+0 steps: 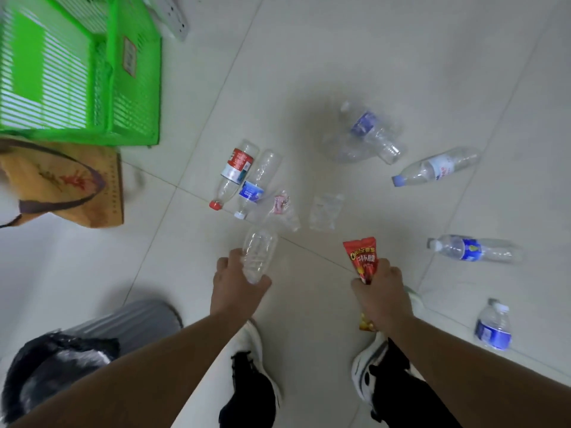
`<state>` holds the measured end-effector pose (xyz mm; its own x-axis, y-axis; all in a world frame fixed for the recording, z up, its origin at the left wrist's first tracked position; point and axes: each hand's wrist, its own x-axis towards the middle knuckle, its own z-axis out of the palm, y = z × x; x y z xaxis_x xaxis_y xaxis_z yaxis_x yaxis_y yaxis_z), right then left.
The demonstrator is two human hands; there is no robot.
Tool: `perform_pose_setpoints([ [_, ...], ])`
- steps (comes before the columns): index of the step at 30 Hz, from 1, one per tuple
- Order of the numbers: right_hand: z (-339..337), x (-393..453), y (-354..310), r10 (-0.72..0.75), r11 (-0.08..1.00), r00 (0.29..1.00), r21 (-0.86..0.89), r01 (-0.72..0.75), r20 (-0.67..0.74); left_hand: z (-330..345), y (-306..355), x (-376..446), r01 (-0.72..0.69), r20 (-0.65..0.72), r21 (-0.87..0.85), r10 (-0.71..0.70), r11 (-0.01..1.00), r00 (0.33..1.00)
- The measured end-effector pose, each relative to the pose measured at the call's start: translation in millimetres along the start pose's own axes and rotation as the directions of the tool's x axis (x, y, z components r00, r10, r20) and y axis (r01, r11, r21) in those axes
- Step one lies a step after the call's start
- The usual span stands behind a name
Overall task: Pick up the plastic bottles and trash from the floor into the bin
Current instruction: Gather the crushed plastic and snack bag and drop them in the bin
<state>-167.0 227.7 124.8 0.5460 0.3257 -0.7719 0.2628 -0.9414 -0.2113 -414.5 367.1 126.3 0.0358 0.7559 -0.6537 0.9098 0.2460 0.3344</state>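
Head view, looking down on a pale tiled floor (pixel 370 57). Left hand (pixel 238 282) wrapped around a clear label-less bottle (pixel 258 254), fingers clenched on its lower part, base pointing away. Right hand (pixel 381 288) clenched on a red snack packet (pixel 361 257), red end sticking up past the knuckles, yellow end showing below the wrist. Both held above the floor, in front of two white shoes with dark trouser legs.

Scattered on the tiles beyond: red-capped bottle (pixel 233 174) lying touching a blue-labelled bottle with a white cap (pixel 255 186); just beside those, a crumpled clear wrapper with pink print (pixel 281 208) and a clear plastic bag (pixel 326 211). Farther off, a crushed clear bottle with purple label (pixel 367 134), resting against or over more clear plastic, hard to separate. To the right, a blue-capped bottle (pixel 435 168), then a blue-labelled bottle on its side (pixel 472 248), then an upright small bottle (pixel 492 327) near the right edge.

Grey bin with black liner (pixel 92 341) at lower left, beside the left forearm. Green plastic crate (pixel 92 72) at upper left, brown paper bag (pixel 68 183) just below it.
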Motion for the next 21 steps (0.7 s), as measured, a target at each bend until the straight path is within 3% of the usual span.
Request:
perform_pose_setpoints([
  [4,-65,-12,-22,-0.050,0.998,0.999,-0.025,0.050,-0.005,-33,59,-16,0.057,0.027,-0.024,-0.056,0.998,0.998],
  [11,-112,21,-69,-0.300,0.905,0.950,-0.291,0.311,0.083,-31,104,10,0.041,0.123,0.011,-0.042,0.999,0.991],
  [16,-62,93,-84,-0.332,0.905,0.942,-0.261,0.335,0.055,11,87,83,0.033,0.155,0.035,-0.038,0.999,0.987],
  [21,36,177,-71,-0.425,0.832,0.891,-0.319,0.453,0.158,89,48,149,-0.011,0.139,0.070,0.002,0.997,0.990],
])
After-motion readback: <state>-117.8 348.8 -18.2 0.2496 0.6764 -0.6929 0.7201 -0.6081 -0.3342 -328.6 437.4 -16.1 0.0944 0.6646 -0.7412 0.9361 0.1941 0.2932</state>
